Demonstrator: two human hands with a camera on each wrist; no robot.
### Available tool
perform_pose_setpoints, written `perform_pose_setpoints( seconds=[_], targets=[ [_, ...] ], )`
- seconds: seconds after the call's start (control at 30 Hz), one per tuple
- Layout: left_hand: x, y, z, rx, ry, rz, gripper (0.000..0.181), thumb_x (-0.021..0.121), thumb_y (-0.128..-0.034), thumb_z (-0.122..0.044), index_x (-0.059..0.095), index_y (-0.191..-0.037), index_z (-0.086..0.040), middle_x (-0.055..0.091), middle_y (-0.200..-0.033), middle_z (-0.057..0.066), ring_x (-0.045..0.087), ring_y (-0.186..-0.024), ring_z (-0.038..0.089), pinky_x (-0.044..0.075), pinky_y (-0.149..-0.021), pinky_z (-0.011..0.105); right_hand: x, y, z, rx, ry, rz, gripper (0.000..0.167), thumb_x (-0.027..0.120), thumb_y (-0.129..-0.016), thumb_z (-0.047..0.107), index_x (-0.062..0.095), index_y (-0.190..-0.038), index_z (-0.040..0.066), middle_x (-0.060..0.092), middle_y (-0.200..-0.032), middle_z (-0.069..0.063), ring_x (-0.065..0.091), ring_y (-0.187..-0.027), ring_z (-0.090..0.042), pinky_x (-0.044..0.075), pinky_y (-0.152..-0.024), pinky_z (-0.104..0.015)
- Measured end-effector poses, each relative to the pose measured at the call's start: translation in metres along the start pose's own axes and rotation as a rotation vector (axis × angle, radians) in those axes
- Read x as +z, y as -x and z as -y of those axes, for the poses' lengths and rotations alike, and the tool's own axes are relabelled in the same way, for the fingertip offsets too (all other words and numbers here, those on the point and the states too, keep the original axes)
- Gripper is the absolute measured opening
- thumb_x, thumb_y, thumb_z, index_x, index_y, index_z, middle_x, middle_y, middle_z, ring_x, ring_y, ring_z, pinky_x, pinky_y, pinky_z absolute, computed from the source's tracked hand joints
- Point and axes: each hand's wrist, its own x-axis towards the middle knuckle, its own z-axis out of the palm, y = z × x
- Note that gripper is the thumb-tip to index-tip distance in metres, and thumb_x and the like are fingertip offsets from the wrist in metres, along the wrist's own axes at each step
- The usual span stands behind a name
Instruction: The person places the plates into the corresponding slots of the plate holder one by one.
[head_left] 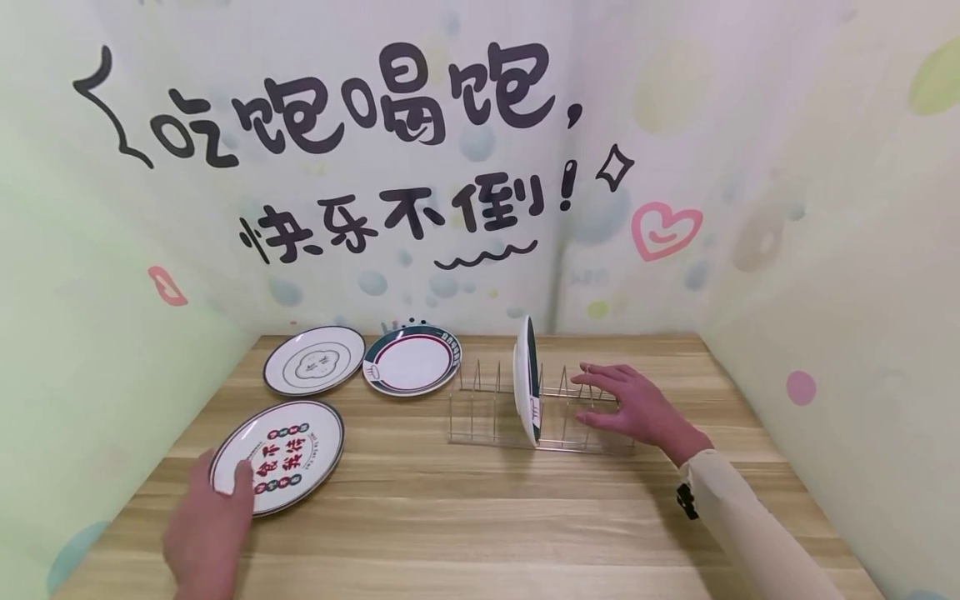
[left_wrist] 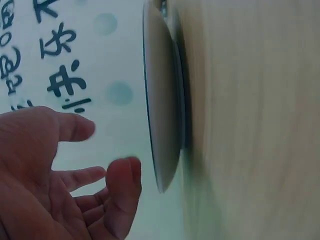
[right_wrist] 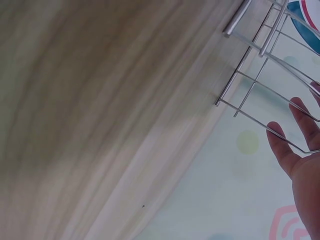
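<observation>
Left wrist: plate (left_wrist: 162, 105) just outside grip (left_wrist: 37, 185)

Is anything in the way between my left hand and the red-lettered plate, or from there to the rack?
Nothing visible stands between your left hand and the red-lettered plate, or between that plate and the rack. Inside the rack, an upright plate takes up space near the middle.

The head view is bright and evenly lit, with soft shadow beside the right sleeve (head_left: 750, 521) on the table (head_left: 480, 525); the left hand (head_left: 208, 533) blurs slightly. Both wrist views look dimmer.
</observation>
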Motion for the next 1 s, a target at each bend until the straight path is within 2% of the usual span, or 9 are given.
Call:
perform_pose_setpoints(
  seconds=[0.13,0.37,0.47,0.5,0.6,0.7,0.77,0.9,1.0],
  targets=[
    [-0.004,-0.009,0.017,-0.024,-0.055,0.063,0.087,0.036,-0.1039,-0.061,0.012,-0.163,-0.002,0.069,-0.095,0.032,0.052,-0.108,0.064,0.041,-0.088,0.070,0.000,0.002,-0.001,0.003,0.005,-0.007,0.062,0.075,-0.088,0.059,0.064,-0.141,0.028,0.053,-0.154,-0.005,0.049,-0.136,-0.038,0.039,-0.109,-0.066],
    [-0.005,-0.014,0.024,-0.021,-0.046,0.125,0.084,0.043,-0.1049,-0.054,0.014,-0.159,0.003,0.069,-0.093,0.031,0.050,-0.110,0.065,0.036,-0.098,0.068,0.001,0.001,-0.001,0.001,-0.012,-0.006,0.062,0.075,-0.089,0.059,0.064,-0.142,0.029,0.053,-0.154,-0.005,0.049,-0.136,-0.038,0.039,-0.109,-0.067],
    [-0.004,-0.016,0.026,0.004,0.010,0.159,0.077,0.050,-0.1049,-0.039,0.015,-0.155,0.008,0.064,-0.059,0.008,0.064,-0.091,0.051,0.033,-0.099,0.065,0.001,0.001,0.000,0.001,-0.008,-0.005,0.062,0.074,-0.089,0.060,0.064,-0.142,0.028,0.053,-0.153,-0.005,0.049,-0.136,-0.038,0.040,-0.109,-0.067],
    [-0.003,-0.017,0.027,0.014,0.033,0.174,0.075,0.052,-0.1044,-0.033,0.015,-0.154,0.011,0.065,-0.058,0.005,0.068,-0.084,0.045,0.031,-0.100,0.065,0.001,0.001,-0.001,0.001,0.001,-0.004,0.062,0.074,-0.089,0.060,0.064,-0.141,0.028,0.053,-0.153,-0.005,0.049,-0.136,-0.038,0.040,-0.108,-0.067],
    [-0.001,-0.023,0.030,0.032,0.095,0.223,0.073,0.054,-0.1023,-0.020,0.014,-0.152,0.016,0.068,-0.063,0.007,0.072,-0.064,0.028,0.027,-0.105,0.066,0.001,0.001,-0.002,0.007,0.009,-0.005,0.062,0.075,-0.089,0.058,0.064,-0.142,0.028,0.053,-0.154,-0.005,0.049,-0.136,-0.038,0.040,-0.109,-0.066],
    [0.001,-0.027,0.034,0.020,0.179,0.235,0.076,0.055,-0.1016,-0.015,0.010,-0.153,0.019,0.072,-0.083,0.024,0.074,-0.065,0.029,0.023,-0.112,0.067,0.001,0.001,-0.003,0.005,0.010,-0.009,0.062,0.076,-0.088,0.058,0.064,-0.142,0.028,0.053,-0.154,-0.005,0.049,-0.136,-0.038,0.039,-0.109,-0.066],
    [0.004,-0.029,0.036,-0.021,0.244,0.222,0.079,0.055,-0.1014,-0.013,0.006,-0.155,0.019,0.067,-0.104,0.036,0.075,-0.068,0.027,0.032,-0.113,0.061,0.000,0.001,-0.002,0.002,0.004,-0.010,0.062,0.076,-0.088,0.058,0.064,-0.142,0.028,0.053,-0.154,-0.005,0.049,-0.136,-0.038,0.039,-0.109,-0.066],
    [0.008,-0.031,0.036,-0.149,0.546,0.234,0.079,0.050,-0.1030,-0.005,-0.004,-0.157,0.015,0.042,-0.133,0.048,0.072,-0.069,0.016,0.060,-0.089,0.043,0.001,0.001,-0.001,0.004,-0.002,-0.005,0.063,0.075,-0.089,0.059,0.064,-0.142,0.029,0.053,-0.154,-0.005,0.048,-0.136,-0.038,0.040,-0.109,-0.066],
    [0.007,-0.031,0.034,-0.219,0.739,0.250,0.079,0.046,-0.1036,0.000,-0.009,-0.160,0.007,0.040,-0.132,0.043,0.069,-0.071,0.010,0.063,-0.078,0.034,0.001,0.001,0.000,0.009,-0.005,-0.003,0.063,0.075,-0.088,0.059,0.064,-0.142,0.029,0.053,-0.154,-0.005,0.048,-0.136,-0.038,0.040,-0.109,-0.066]
  ],
)
